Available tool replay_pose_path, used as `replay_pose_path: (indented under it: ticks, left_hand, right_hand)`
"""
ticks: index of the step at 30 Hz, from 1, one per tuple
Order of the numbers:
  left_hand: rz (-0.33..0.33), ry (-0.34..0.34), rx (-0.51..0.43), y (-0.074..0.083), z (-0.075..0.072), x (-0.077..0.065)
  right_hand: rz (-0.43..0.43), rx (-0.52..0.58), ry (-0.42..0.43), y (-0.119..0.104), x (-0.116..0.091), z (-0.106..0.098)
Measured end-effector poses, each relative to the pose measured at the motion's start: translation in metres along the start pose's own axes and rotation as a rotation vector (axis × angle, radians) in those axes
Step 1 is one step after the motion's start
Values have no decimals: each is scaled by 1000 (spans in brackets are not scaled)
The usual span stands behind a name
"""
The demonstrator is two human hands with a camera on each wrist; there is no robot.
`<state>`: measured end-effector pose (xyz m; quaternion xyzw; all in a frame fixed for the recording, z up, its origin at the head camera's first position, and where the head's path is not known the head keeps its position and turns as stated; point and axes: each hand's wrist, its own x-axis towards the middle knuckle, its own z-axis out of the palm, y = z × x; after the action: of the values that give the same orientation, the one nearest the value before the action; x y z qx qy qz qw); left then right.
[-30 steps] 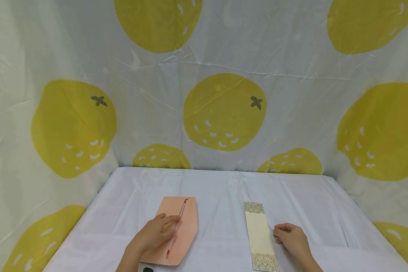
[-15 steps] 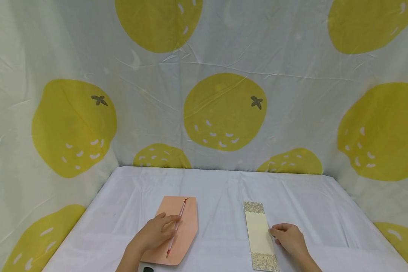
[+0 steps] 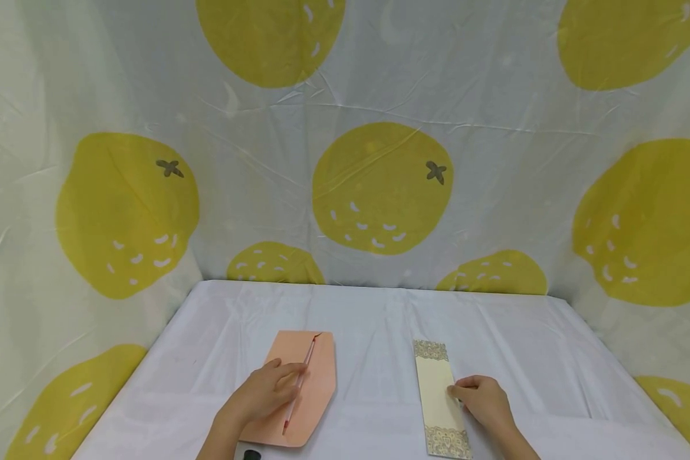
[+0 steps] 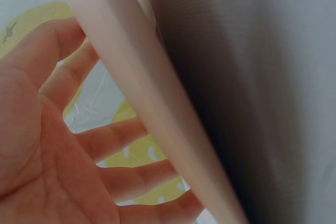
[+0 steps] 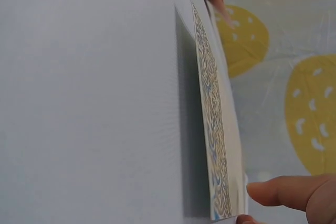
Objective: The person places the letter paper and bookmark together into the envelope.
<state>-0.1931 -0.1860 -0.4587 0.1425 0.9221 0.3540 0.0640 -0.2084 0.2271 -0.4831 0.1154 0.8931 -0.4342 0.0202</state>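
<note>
On the left of the white-covered table lies a salmon-pink envelope (image 3: 320,377) with its pointed side to the right. A narrow white line with reddish ends runs lengthwise across it. My left hand (image 3: 262,394) rests over it, fingertips on that line. In the left wrist view, spread fingers (image 4: 128,135) reach the pink envelope's edge (image 4: 134,66). To the right lies a long cream card (image 3: 435,393) with lacy gold bands at both ends. My right hand (image 3: 485,400) pinches its right edge, thumb (image 5: 273,190) on top. A dark shadow runs along the card (image 5: 212,114).
Near the front edge, below the envelope, a small black round object (image 3: 252,455) shows partly. White cloth (image 3: 374,358) covers the table. A curtain (image 3: 253,166) printed with yellow fruit hangs behind and on both sides.
My right hand has moved left, from just beside the card onto its right edge, and now pinches it. The left hand and envelope have stayed in place.
</note>
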Motion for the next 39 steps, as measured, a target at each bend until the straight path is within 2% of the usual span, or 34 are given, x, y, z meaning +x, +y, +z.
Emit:
replay_pose_path:
  ticks: [11,28,33,39]
  left_hand:
    - [-9,-1,8,0,-1,0]
    - [0,4,21,-2,0,0]
    - [10,-1,20,-3,1,1]
    - [24,-4,17,-4,0,1]
  right_hand:
    - [-22,-101,3,-8,1,0]
    - [14,-114,-26,-8,8,2]
    - [41,-59,-40,-7,7,-1]
    - [69,94,-99,-3,8,-5]
